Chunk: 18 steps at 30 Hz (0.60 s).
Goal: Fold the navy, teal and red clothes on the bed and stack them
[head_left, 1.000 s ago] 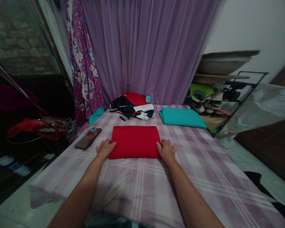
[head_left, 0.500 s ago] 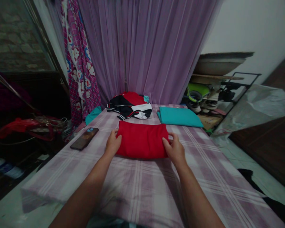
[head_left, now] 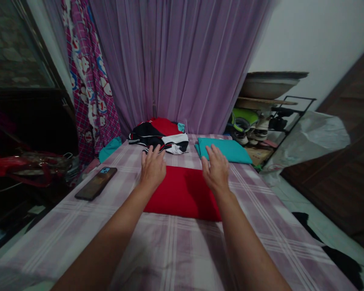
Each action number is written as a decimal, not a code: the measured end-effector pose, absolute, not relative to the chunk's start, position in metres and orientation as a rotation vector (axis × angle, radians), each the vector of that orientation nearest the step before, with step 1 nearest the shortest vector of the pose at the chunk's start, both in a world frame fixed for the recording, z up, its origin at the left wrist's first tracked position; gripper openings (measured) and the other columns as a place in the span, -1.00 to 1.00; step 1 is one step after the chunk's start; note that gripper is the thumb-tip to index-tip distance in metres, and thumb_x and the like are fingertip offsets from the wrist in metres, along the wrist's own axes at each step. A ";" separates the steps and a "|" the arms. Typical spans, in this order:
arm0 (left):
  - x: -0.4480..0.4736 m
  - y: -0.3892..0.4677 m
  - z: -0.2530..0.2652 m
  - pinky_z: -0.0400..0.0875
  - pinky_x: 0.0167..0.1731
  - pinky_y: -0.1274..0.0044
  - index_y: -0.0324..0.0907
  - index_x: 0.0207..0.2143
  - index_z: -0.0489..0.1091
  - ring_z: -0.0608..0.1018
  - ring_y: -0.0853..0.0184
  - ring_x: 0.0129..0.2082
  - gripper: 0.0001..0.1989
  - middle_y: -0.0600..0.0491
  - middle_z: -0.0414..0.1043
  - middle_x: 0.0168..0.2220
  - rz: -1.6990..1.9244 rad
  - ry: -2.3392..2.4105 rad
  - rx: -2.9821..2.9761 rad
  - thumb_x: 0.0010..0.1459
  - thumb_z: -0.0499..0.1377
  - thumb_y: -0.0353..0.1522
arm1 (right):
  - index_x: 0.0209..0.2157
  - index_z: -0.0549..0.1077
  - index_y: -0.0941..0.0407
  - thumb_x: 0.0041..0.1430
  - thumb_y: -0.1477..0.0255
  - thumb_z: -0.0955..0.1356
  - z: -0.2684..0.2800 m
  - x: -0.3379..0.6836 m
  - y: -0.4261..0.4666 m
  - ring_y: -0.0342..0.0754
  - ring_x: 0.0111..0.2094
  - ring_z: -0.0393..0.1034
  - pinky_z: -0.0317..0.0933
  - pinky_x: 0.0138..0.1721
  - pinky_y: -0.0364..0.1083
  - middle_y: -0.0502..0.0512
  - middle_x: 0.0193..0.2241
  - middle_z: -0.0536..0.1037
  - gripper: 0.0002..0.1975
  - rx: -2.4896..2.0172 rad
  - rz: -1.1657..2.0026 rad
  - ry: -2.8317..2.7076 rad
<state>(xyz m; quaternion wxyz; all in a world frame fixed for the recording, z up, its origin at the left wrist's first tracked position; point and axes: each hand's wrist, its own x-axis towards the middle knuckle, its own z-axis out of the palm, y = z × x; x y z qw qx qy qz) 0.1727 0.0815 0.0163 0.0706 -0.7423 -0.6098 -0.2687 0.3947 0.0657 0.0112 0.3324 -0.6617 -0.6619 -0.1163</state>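
Observation:
A folded red cloth (head_left: 183, 194) lies flat on the checked cover, its kind of garment not plain. Over its far left corner is my left hand (head_left: 153, 166), fingers spread and holding nothing. My right hand (head_left: 216, 167) is over the far right corner, also open, its fingertips overlapping the view of the folded teal cloth (head_left: 235, 151) behind. Whether either palm touches the red cloth I cannot tell. Beyond my left fingers sits a crumpled heap of red, black and white clothing (head_left: 160, 133).
A phone (head_left: 96, 184) lies on the left of the plaid cover (head_left: 182, 250). Purple curtains (head_left: 182, 60) hang behind. A rack with shoes (head_left: 259, 127) stands at the back right, next to a whitish plastic bag (head_left: 315, 133).
Both hands have let go of the red cloth's side edges and moved forward, fingers now spread. The cloth lies flatter and nearer me. The view has shifted slightly right.

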 end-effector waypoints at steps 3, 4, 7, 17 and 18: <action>0.190 0.098 -0.007 -0.12 0.33 0.11 -0.14 0.22 0.30 0.10 0.07 0.37 -0.52 -0.07 0.17 0.33 -0.607 -1.871 -2.376 0.31 -0.07 -0.25 | 0.30 0.22 0.07 0.39 0.25 0.09 -0.014 0.368 0.079 0.11 0.34 -0.02 -0.16 0.28 0.23 0.21 0.32 0.19 -0.48 -1.824 -0.129 -1.957; 0.192 0.102 -0.019 -0.07 0.31 0.10 -0.14 0.21 0.31 0.14 0.06 0.36 -0.51 -0.10 0.21 0.31 -0.511 -1.938 -2.429 0.31 -0.07 -0.21 | 0.29 0.24 0.07 0.39 0.22 0.09 -0.027 0.362 0.081 0.12 0.33 0.02 -0.14 0.27 0.24 0.22 0.31 0.23 -0.47 -1.876 -0.019 -2.048; 0.192 0.109 -0.053 0.01 0.28 0.08 -0.13 0.23 0.28 0.20 0.07 0.33 -0.48 -0.11 0.22 0.31 -0.371 -2.054 -2.477 0.34 -0.14 -0.16 | 0.28 0.25 0.06 0.39 0.16 0.09 -0.052 0.356 0.085 0.13 0.32 0.04 -0.13 0.27 0.27 0.22 0.31 0.23 -0.45 -1.947 0.189 -2.204; 0.187 0.109 -0.059 0.00 0.29 0.11 -0.16 0.25 0.27 0.19 0.07 0.34 -0.46 -0.11 0.21 0.31 -0.372 -2.036 -2.444 0.34 -0.15 -0.15 | 0.27 0.26 0.07 0.41 0.26 0.07 -0.043 0.393 0.090 0.09 0.33 0.03 -0.13 0.28 0.22 0.21 0.30 0.25 -0.50 -1.985 0.020 -1.919; 0.187 0.109 -0.059 0.00 0.30 0.11 -0.17 0.25 0.26 0.18 0.07 0.34 -0.45 -0.11 0.20 0.32 -0.353 -2.043 -2.449 0.34 -0.15 -0.15 | 0.27 0.27 0.07 0.41 0.26 0.08 -0.049 0.398 0.089 0.09 0.33 0.03 -0.10 0.27 0.23 0.21 0.30 0.25 -0.50 -2.050 0.106 -1.949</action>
